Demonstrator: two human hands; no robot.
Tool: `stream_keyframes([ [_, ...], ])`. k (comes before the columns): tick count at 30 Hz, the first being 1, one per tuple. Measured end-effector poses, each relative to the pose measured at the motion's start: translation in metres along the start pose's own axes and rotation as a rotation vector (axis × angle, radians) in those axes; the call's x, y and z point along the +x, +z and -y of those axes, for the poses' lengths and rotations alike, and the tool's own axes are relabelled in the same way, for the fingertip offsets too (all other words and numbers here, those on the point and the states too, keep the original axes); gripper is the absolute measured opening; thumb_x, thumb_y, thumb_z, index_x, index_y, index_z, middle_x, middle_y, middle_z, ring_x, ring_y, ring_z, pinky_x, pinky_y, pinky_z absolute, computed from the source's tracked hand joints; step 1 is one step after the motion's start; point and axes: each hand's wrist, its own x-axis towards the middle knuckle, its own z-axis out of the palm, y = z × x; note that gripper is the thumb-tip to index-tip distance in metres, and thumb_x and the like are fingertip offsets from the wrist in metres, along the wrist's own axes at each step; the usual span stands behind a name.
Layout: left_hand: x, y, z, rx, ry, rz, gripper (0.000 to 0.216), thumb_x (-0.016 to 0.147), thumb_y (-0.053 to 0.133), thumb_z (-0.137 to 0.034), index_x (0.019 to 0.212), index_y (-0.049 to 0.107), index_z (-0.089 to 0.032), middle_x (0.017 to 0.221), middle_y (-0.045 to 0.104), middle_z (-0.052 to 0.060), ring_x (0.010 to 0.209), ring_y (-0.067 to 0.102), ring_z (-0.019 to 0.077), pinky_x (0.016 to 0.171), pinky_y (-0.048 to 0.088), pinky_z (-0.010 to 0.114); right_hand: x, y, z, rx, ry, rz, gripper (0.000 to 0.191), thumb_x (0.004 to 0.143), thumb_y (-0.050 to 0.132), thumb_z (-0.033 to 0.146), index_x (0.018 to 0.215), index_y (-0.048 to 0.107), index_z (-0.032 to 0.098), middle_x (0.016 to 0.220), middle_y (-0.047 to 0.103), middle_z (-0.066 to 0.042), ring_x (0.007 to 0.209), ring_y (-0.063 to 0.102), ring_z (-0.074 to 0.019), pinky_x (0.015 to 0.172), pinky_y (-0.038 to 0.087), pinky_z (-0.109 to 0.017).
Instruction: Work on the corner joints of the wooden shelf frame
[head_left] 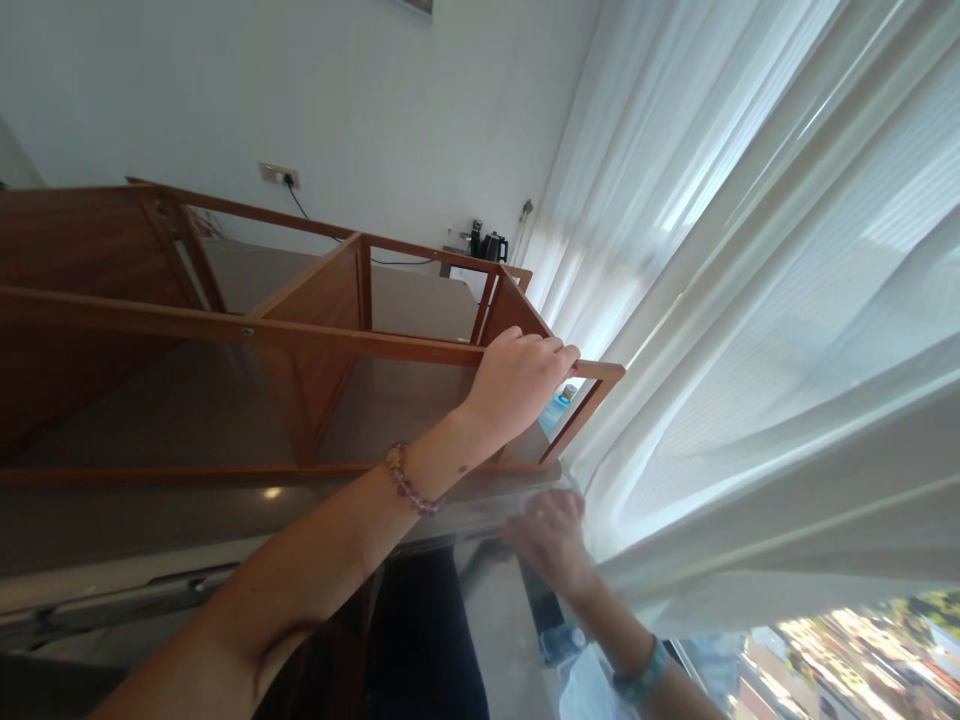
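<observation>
A brown wooden shelf frame [397,345] with upright divider panels stretches from the left edge towards the curtain. My left hand [525,375], with a beaded bracelet at the wrist, is closed over the frame's near top rail close to its right end. Lower down, my right hand [553,535] is smeared by motion beside the frame's lower right corner and the curtain's edge. Its fingers are too blurred to read, and whether it holds anything does not show. A pale blurred strip [480,510] runs left of that hand along the frame's lower edge.
White sheer curtains [675,250] hang along the right side, with a window view [862,660] below. A clear bottle [559,405] stands behind the frame's right end; another bottle [561,643] lies low near my right forearm. A black kettle [493,246] and a wall socket [279,176] are farther back.
</observation>
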Motion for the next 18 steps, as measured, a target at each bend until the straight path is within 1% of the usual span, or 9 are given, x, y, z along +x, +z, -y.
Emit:
stream_keyframes([
  [2, 0.0, -0.002, -0.003, 0.034, 0.009, -0.001, 0.019, 0.095, 0.049, -0.026, 0.094, 0.066, -0.018, 0.082, 0.07, 0.002, 0.077, 0.062, 0.0178, 0.069, 0.031, 0.034, 0.008, -0.009, -0.006, -0.003, 0.232, -0.149, 0.029, 0.095, 0.051, 0.036, 0.074, 0.064, 0.021, 0.088, 0.055, -0.006, 0.089, 0.049, -0.0218, 0.08, 0.034, -0.037],
  [4, -0.005, -0.007, -0.006, 0.083, 0.003, -0.039, 0.02, 0.095, 0.049, -0.027, 0.105, 0.065, -0.019, 0.09, 0.071, 0.003, 0.087, 0.061, 0.0204, 0.076, 0.033, 0.036, 0.016, -0.015, -0.012, 0.11, 0.432, -0.242, 0.029, 0.097, 0.045, 0.036, 0.079, 0.063, 0.02, 0.094, 0.056, -0.008, 0.09, 0.052, -0.0222, 0.079, 0.039, -0.035],
  [6, -0.019, -0.013, -0.008, 0.115, -0.062, -0.135, 0.032, 0.094, 0.051, -0.028, 0.125, 0.057, -0.025, 0.114, 0.068, 0.005, 0.106, 0.057, 0.0218, 0.085, 0.033, 0.039, 0.019, -0.016, -0.015, 0.253, 0.614, -0.297, 0.032, 0.098, 0.039, 0.039, 0.087, 0.063, 0.021, 0.091, 0.059, -0.006, 0.085, 0.055, -0.0213, 0.074, 0.042, -0.033],
  [8, -0.044, -0.019, -0.003, 0.13, -0.108, -0.239, 0.037, 0.094, 0.052, -0.029, 0.131, 0.053, -0.032, 0.132, 0.061, 0.001, 0.117, 0.052, 0.021, 0.092, 0.031, 0.041, 0.016, -0.01, -0.011, 0.287, 0.808, -0.426, 0.039, 0.098, 0.036, 0.046, 0.081, 0.059, 0.021, 0.081, 0.06, -0.005, 0.081, 0.056, -0.0211, 0.071, 0.043, -0.032],
  [11, -0.104, -0.028, 0.025, 0.154, -0.176, -0.39, 0.034, 0.088, 0.06, -0.027, 0.12, 0.06, -0.036, 0.122, 0.066, -0.001, 0.107, 0.056, 0.0194, 0.093, 0.035, 0.039, 0.008, 0.01, -0.004, 0.308, 1.021, -0.561, 0.046, 0.092, 0.035, 0.06, 0.071, 0.051, 0.023, 0.07, 0.056, -0.003, 0.068, 0.054, -0.0204, 0.065, 0.044, -0.033],
  [13, -0.154, -0.04, 0.055, 0.235, -0.242, -0.471, 0.03, 0.084, 0.064, -0.023, 0.111, 0.064, -0.036, 0.113, 0.066, 0.0, 0.1, 0.057, 0.0186, 0.091, 0.038, 0.037, 0.006, 0.026, -0.003, 0.297, 1.12, -0.608, 0.049, 0.087, 0.033, 0.069, 0.077, 0.051, 0.024, 0.071, 0.057, -0.004, 0.068, 0.057, -0.0238, 0.062, 0.045, -0.036],
  [14, -0.178, -0.048, 0.072, 0.31, -0.301, -0.507, 0.03, 0.083, 0.064, -0.02, 0.109, 0.065, -0.035, 0.111, 0.064, 0.002, 0.1, 0.057, 0.0193, 0.092, 0.039, 0.038, 0.006, 0.034, -0.005, 0.292, 1.128, -0.565, 0.049, 0.085, 0.036, 0.07, 0.082, 0.052, 0.024, 0.074, 0.059, -0.005, 0.072, 0.059, -0.0261, 0.063, 0.046, -0.038],
  [16, -0.225, -0.071, 0.105, 0.436, -0.443, -0.548, 0.025, 0.084, 0.061, -0.018, 0.103, 0.066, -0.034, 0.114, 0.06, 0.005, 0.106, 0.055, 0.0224, 0.096, 0.039, 0.042, 0.012, 0.047, -0.01, 0.318, 1.014, -0.4, 0.053, 0.075, 0.05, 0.074, 0.09, 0.053, 0.023, 0.075, 0.061, -0.007, 0.074, 0.061, -0.0305, 0.063, 0.048, -0.042],
  [18, -0.263, -0.098, 0.135, 0.533, -0.64, -0.605, 0.018, 0.086, 0.057, -0.024, 0.102, 0.065, -0.029, 0.123, 0.053, 0.009, 0.115, 0.051, 0.027, 0.102, 0.035, 0.05, 0.021, 0.059, -0.016, 0.201, 0.917, -0.32, 0.064, 0.068, 0.053, 0.078, 0.098, 0.057, 0.021, 0.076, 0.061, -0.01, 0.072, 0.06, -0.0349, 0.061, 0.047, -0.048],
])
